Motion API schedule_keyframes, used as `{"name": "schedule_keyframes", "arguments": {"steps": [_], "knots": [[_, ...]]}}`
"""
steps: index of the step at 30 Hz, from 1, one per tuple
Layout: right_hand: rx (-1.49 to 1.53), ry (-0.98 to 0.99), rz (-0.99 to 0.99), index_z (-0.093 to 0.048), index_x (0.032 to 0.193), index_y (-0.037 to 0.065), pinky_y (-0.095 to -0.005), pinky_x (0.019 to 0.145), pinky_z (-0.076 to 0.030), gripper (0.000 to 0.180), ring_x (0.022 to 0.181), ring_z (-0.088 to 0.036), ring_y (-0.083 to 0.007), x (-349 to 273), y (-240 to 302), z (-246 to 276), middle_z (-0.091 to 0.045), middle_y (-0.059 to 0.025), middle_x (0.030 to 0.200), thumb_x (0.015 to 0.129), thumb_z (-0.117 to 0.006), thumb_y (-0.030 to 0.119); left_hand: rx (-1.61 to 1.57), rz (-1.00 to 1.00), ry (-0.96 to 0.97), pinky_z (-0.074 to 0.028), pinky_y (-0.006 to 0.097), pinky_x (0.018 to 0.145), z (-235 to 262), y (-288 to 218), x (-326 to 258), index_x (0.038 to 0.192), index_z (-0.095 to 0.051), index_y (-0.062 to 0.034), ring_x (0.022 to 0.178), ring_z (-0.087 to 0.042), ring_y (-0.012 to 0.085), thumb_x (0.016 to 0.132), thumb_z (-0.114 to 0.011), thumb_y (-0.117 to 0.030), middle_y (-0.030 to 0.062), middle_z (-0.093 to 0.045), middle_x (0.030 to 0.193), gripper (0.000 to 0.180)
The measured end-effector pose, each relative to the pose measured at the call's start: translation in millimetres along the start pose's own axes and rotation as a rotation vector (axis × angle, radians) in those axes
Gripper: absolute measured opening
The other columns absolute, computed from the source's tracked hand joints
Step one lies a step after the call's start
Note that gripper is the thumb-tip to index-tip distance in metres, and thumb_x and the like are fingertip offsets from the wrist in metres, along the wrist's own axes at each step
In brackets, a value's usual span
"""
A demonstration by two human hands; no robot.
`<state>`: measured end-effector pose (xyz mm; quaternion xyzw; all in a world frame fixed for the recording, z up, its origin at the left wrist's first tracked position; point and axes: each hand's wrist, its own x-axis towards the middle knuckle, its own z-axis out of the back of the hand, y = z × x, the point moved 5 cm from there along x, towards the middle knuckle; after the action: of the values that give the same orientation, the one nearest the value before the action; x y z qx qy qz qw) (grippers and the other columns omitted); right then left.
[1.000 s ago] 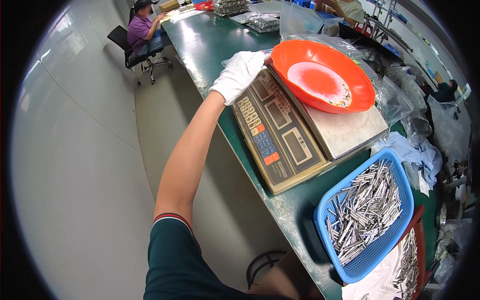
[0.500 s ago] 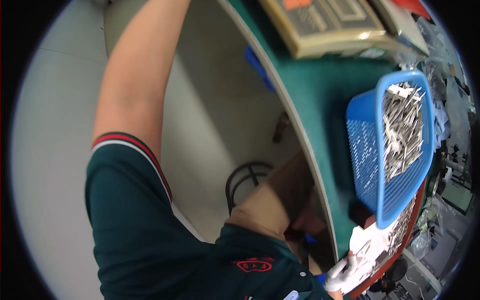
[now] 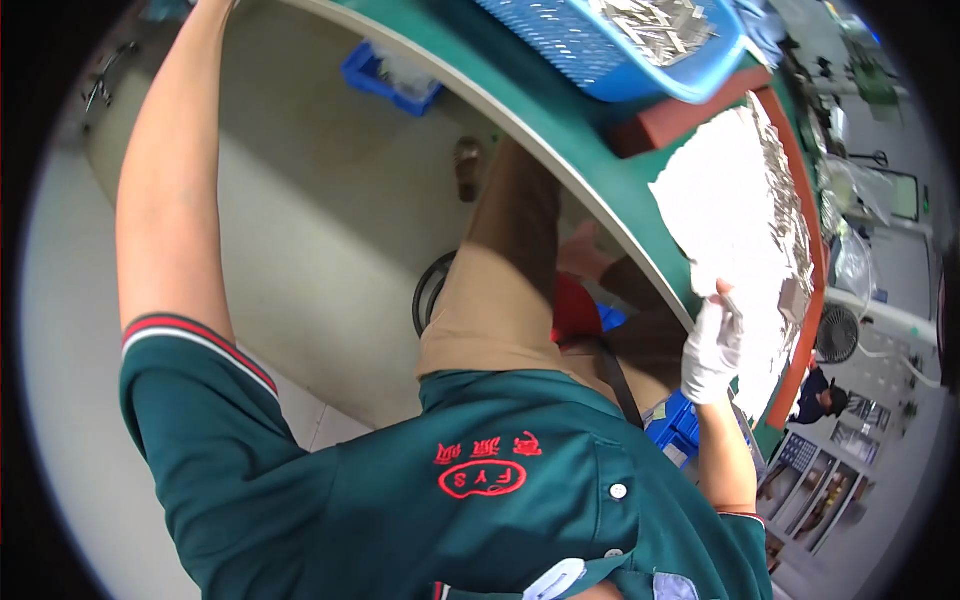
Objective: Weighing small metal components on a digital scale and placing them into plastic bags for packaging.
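My right hand (image 3: 712,348), in a white glove, rests at the near edge of a white sheet (image 3: 715,200) on the green table (image 3: 560,135). Its fingers are curled, and a thin grey sliver (image 3: 730,299) shows at the fingertips; I cannot tell whether it is held. Small metal pieces (image 3: 787,215) lie in a band along the sheet's far side, on a red-brown board (image 3: 672,122). A blue basket (image 3: 570,40) full of the same metal pieces stands further left. My bare left arm (image 3: 165,200) reaches up past the top edge, so its hand is out of view.
Below the table are a blue bin (image 3: 385,78), blue crates (image 3: 672,425), a red stool (image 3: 575,310) and a black ring-shaped chair base (image 3: 430,292). A fan (image 3: 838,333) and a seated person (image 3: 820,395) are at the far right.
The view has swung down and right, away from the scale and orange bowl. My right hand and the white sheet now sit near the middle, and my left hand has left the picture.
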<state>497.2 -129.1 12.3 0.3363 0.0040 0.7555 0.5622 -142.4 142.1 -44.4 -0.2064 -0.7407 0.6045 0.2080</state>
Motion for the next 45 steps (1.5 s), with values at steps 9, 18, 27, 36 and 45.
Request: {"name": "schedule_keyframes", "arguments": {"steps": [9,18,27,36,45], "knots": [[0.05,-0.129,0.245,-0.055,0.095,-0.001,-0.0288,0.07,-0.045,0.026,0.072,-0.055,-0.0204,8,20,17,-0.059,-0.0123,0.081,0.074,-0.052,-0.015,1.221,-0.474,-0.25,-0.043,0.041,0.087,-9,-40,-24,0.112,-0.053,-0.0035,0.106,-0.053,0.0324,0.083,-0.04,-0.031,0.0222,-0.053,0.115,0.042],[0.152,-0.08,0.31,-0.055,0.095,0.002,-0.0297,0.053,-0.034,0.031,0.055,-0.041,-0.0193,14,31,27,-0.047,-0.008,0.066,0.069,-0.049,-0.012,1.082,-0.317,-0.296,-0.045,0.039,0.083,0,-36,-48,0.111,-0.049,-0.0083,0.099,-0.055,0.0323,0.075,-0.052,-0.022,0.0161,-0.05,0.118,0.038],[0.327,-0.118,-0.056,-0.053,0.093,0.004,-0.0227,0.052,-0.031,0.008,0.056,-0.04,-0.0117,4,-2,29,-0.043,-0.0037,0.066,0.088,-0.048,0.007,0.723,0.057,-0.365,-0.042,0.041,0.086,15,-19,-40,0.108,-0.05,0.0086,0.104,-0.053,0.039,0.082,-0.045,-0.029,0.0278,-0.053,0.112,0.047],[0.297,0.054,-0.026,-0.044,0.062,0.008,-0.0281,0.054,-0.031,0.034,0.051,-0.037,-0.0151,18,0,26,-0.039,-0.0022,0.053,0.088,-0.052,0.028,0.34,0.183,-0.217,-0.04,0.035,0.085,2,10,-36,0.111,-0.049,0.015,0.105,-0.052,0.0305,0.085,-0.033,-0.047,0.0253,-0.053,0.113,0.069],[0.273,0.401,0.186,-0.052,0.083,0.009,-0.035,0.064,-0.039,0.014,0.063,-0.048,-0.0244,81,-23,-78,-0.052,-0.0111,0.074,0.081,-0.058,0.021,0.05,0.237,-0.191,-0.036,0.032,0.081,2,19,-59,0.104,-0.05,0.0094,0.089,-0.046,0.0177,0.087,-0.046,-0.039,0.0111,-0.054,0.097,0.052]]}}
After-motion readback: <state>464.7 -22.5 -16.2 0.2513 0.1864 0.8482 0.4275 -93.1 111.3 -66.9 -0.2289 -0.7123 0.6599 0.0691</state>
